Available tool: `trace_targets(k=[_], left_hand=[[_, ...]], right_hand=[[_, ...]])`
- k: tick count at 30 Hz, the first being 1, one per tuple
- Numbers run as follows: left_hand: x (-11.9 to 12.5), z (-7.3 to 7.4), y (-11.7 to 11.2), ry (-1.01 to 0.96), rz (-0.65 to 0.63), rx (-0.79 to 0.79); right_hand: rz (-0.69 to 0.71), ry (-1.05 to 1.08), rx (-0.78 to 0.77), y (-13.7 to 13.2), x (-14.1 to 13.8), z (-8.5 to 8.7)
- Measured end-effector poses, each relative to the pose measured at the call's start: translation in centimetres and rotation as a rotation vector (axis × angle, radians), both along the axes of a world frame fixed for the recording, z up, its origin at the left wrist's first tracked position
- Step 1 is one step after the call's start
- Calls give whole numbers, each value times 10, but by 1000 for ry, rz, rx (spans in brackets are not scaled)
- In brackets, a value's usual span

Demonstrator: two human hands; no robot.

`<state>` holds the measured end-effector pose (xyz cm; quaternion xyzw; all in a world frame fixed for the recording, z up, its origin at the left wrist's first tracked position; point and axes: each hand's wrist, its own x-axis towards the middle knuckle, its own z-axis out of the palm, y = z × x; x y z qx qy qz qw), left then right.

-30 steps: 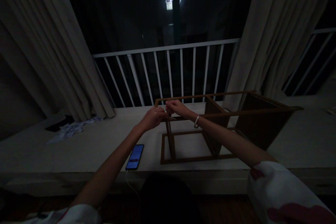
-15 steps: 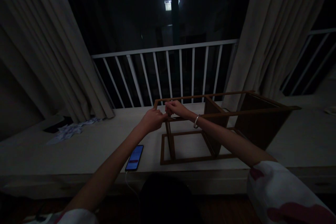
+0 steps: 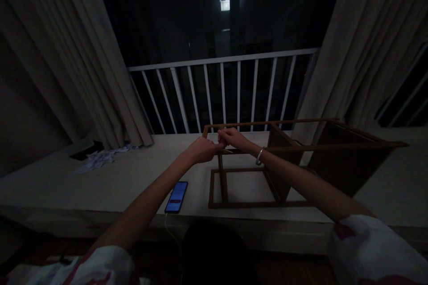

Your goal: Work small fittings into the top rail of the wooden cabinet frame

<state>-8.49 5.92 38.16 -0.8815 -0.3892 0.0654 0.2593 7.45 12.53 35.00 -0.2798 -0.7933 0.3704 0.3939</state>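
A brown wooden frame (image 3: pixel 254 204), like a small table lying on its side, rests on a pale ledge (image 3: pixel 100 187). My left hand (image 3: pixel 202 149) and my right hand (image 3: pixel 233 138) meet at the frame's upper left corner, both with fingers closed. A thin pale object sticks out between them at the corner post; the dim light hides what it is. A silver bangle (image 3: pixel 259 156) circles my right wrist.
A lit phone (image 3: pixel 177 196) lies on the ledge left of the frame, its white cable hanging over the front edge. Crumpled paper (image 3: pixel 100 159) sits at the far left. White railing (image 3: pixel 220 93) and curtains (image 3: pixel 83 67) stand behind.
My hands have stayed together at the frame's corner. The camera has turned slightly left, so everything sits a little further right in view.
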Motion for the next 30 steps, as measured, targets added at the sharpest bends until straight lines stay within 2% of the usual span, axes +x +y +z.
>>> trace_targets(k=[21,30], left_hand=[[2,0,-1,-76,16,-68],[8,-1,-5,-105,79,-78]], right_hand=[[-12,-56,10,2,-5,-3],[-16,-50,-13,-3,-5,1]])
